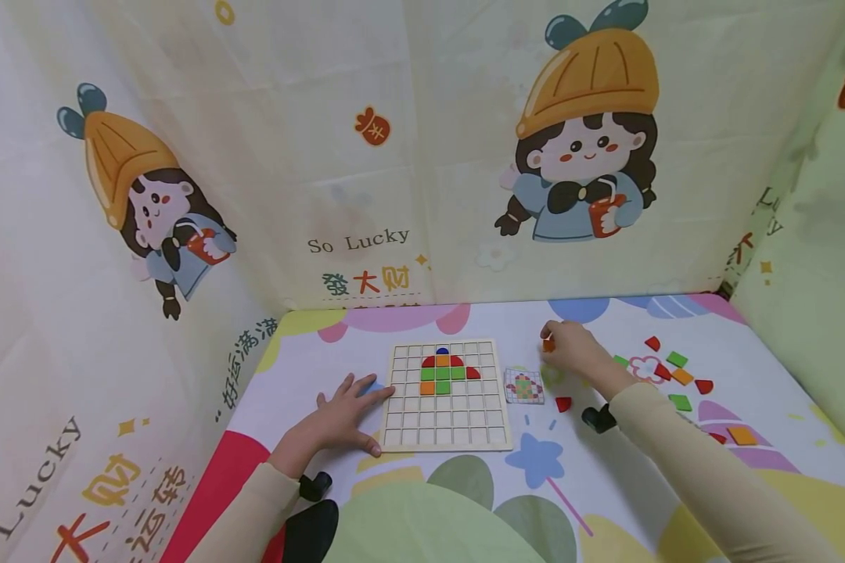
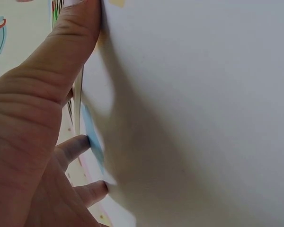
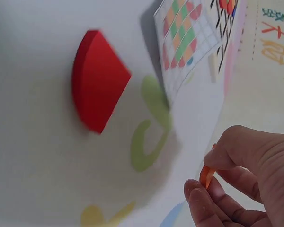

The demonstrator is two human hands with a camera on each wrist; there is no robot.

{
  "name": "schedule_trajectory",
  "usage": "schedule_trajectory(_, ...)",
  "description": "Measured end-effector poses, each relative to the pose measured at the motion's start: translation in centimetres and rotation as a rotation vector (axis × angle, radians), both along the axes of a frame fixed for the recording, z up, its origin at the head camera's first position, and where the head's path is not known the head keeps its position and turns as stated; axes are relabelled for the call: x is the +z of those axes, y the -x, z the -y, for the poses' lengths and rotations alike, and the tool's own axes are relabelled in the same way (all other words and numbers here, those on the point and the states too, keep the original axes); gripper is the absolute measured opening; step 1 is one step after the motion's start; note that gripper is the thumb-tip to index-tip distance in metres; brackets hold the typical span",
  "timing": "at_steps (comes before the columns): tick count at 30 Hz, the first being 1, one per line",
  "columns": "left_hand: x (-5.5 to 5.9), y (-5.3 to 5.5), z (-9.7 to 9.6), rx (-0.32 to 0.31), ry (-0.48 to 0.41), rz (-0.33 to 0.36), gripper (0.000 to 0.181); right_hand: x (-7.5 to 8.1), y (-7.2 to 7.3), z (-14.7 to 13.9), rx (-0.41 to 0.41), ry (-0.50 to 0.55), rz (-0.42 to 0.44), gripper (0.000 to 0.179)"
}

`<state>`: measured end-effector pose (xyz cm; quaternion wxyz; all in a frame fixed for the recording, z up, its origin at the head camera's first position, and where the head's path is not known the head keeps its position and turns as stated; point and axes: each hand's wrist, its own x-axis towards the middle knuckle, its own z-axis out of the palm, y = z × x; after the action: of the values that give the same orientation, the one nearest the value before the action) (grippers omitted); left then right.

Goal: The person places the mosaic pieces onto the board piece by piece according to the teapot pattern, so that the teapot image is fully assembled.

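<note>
1. Hands out on both sides! The left hand (image 1: 341, 410) lies back upward, fingers spread, index finger touching the grid board's (image 1: 468, 422) left edge, thumb at its near corner.
2. Over to the right hand (image 1: 570, 352): forearm angled forward and inward, fingers bent, pinching an orange piece (image 3: 207, 176) against the thumb.
3. Between the hands sits that board, coloured tiles (image 1: 442, 374) in its cells, a patterned card (image 1: 524, 386) just beside it.
4. Just nearer the person than the right hand, a red piece (image 1: 563, 404); rightward, loose pieces (image 1: 677, 359) scatter across the table (image 1: 465, 516).
</note>
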<state>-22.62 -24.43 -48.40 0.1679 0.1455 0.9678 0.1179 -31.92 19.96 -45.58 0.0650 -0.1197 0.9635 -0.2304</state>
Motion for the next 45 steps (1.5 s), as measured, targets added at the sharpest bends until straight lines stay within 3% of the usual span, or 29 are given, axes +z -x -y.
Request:
schedule_trajectory(19, -0.4, -0.1, 0.0, -0.005, 0.02, -0.026, 0.106, 0.4, -1.2, 4.0, 0.049, 0.016, -0.074, 0.031)
schedule_trajectory(39, -0.2, 0.0, 0.0, -0.012, 0.013, -0.025, 0.107, 0.6, -3.0, 7.6, 0.115, 0.077, -0.044, 0.016)
schedule_trajectory(45, -0.2, -0.1, 0.0, -0.011, 0.013, -0.03, 0.107, 0.2, -3.2, 8.3, 0.189, 0.089, -0.105, 0.009)
